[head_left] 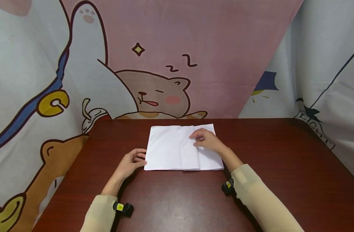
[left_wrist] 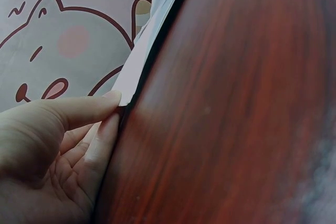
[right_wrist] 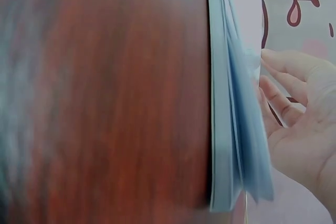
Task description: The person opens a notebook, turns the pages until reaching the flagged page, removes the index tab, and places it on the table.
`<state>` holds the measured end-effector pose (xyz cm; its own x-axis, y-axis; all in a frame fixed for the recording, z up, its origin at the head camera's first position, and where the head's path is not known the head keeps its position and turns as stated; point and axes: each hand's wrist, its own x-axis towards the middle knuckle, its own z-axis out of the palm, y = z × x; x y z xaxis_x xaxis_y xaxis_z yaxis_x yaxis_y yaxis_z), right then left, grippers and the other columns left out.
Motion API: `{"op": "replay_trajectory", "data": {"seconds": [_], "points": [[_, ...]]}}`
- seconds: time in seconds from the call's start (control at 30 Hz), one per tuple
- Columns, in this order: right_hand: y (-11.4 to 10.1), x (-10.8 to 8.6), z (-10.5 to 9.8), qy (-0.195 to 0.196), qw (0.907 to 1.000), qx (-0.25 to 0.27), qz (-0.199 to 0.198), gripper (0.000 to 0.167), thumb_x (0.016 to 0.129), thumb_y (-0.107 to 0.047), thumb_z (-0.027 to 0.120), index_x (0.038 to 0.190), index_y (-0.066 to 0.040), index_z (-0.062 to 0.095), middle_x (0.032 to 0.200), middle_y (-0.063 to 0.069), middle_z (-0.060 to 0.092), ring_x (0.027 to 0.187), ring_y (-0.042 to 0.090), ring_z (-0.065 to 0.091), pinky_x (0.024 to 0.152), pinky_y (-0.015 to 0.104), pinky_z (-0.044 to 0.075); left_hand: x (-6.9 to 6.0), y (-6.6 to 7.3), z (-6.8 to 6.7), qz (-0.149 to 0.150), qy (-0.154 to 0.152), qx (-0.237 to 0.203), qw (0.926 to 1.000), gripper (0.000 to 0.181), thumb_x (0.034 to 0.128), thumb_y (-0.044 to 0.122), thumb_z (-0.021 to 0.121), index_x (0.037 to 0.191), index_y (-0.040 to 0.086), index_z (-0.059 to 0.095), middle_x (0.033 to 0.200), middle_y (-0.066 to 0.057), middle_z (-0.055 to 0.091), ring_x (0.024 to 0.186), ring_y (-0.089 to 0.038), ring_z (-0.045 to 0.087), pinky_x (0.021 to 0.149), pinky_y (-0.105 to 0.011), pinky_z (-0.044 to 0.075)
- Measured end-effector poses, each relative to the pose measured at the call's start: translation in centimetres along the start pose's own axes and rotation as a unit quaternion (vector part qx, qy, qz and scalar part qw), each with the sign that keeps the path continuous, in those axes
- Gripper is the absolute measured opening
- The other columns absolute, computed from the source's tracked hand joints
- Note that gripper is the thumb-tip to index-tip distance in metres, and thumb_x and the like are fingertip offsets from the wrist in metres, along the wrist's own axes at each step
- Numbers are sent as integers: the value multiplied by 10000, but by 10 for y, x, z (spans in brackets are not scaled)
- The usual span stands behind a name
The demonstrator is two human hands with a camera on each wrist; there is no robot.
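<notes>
Your open notebook [head_left: 163,146] lies on the bench [head_left: 180,199] between your left hand [head_left: 131,163], pinching its left edge, and your right hand [head_left: 209,140], bent over a raised leaf [head_left: 190,158]; whether gripping it, I cannot tell.

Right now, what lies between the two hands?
The notebook, open on the table: the head view shows its lined left page between the left hand and the right hand.

White, faintly ruled notebook [head_left: 163,148]; red-brown, wood-grained table [head_left: 177,199]; cream sleeves [head_left: 262,199]; pink-and-white, cartoon-printed cloth [head_left: 223,48] at twelve o'clock.
</notes>
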<state>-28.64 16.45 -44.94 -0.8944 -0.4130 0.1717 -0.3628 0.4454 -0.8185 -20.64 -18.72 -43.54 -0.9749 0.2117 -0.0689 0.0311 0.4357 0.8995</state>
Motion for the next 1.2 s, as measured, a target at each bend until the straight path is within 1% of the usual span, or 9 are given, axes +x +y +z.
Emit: {"op": "replay_trajectory", "data": {"seconds": [0.17,0.23,0.43,0.6,0.73,0.83,0.93,1.07,1.2], "points": [[-3,1,3,78,9995,-295,-34,300,807,19,762,1099,61,706,1150,232,612,1035,347,618,950,464,524,11,-23,2,-20,78,43,10000,452,896,20,697,1329,-9,569,1158,-229,652,950,-220,640,773,-234,498],[-5,2,5,97,9991,-414,-61,304,805,4,772,1098,48,705,1134,224,608,1009,337,627,935,457,530,13,-29,2,3,95,32,9999,460,896,40,707,1335,14,571,1165,-213,655,949,-202,640,776,-226,498],[-12,3,10,327,9969,-705,126,344,793,-61,806,1114,16,705,1118,211,585,918,287,636,874,386,533,13,-30,2,115,69,-166,9998,460,878,36,723,1315,4,583,1144,-220,660,917,-181,647,762,-217,506],[-13,5,15,393,9965,-714,208,369,787,-67,808,1129,5,691,1110,196,599,889,246,614,830,311,499,13,-30,2,93,83,-142,9998,457,881,30,719,1316,0,582,1141,-219,660,918,-178,646,756,-212,503],[-13,7,18,383,9973,-585,228,342,792,-51,798,1115,-5,696,1110,180,639,898,241,622,825,304,501,14,-31,3,52,108,-56,9999,460,889,25,710,1326,-10,571,1148,-227,656,930,-187,648,752,-210,499],[-13,6,19,335,9983,-367,317,314,808,-35,768,1115,-12,701,1130,170,670,936,255,636,847,317,502,13,-29,3,-28,144,-17,9999,456,891,7,699,1327,-17,568,1150,-236,653,934,-202,649,754,-207,496],[-13,6,19,259,9988,-223,345,304,823,-2,717,1126,-13,699,1133,165,695,970,264,647,869,335,504,8,-17,3,-55,132,-31,9999,445,890,-14,690,1318,-36,567,1144,-250,649,932,-218,649,755,-205,494],[-15,6,19,201,9989,-239,337,343,814,66,616,1134,-27,699,1137,151,707,1006,269,655,893,364,511,0,0,1,39,58,-31,10000,433,892,-23,682,1305,-67,560,1132,-270,643,925,-226,651,749,-208,495],[-15,6,20,195,9988,-352,264,392,789,108,556,1125,-29,704,1166,160,694,1025,290,652,913,398,518,-3,3,1,114,23,-48,9999,433,891,-22,683,1301,-80,556,1124,-275,643,920,-226,651,741,-214,498]]}}
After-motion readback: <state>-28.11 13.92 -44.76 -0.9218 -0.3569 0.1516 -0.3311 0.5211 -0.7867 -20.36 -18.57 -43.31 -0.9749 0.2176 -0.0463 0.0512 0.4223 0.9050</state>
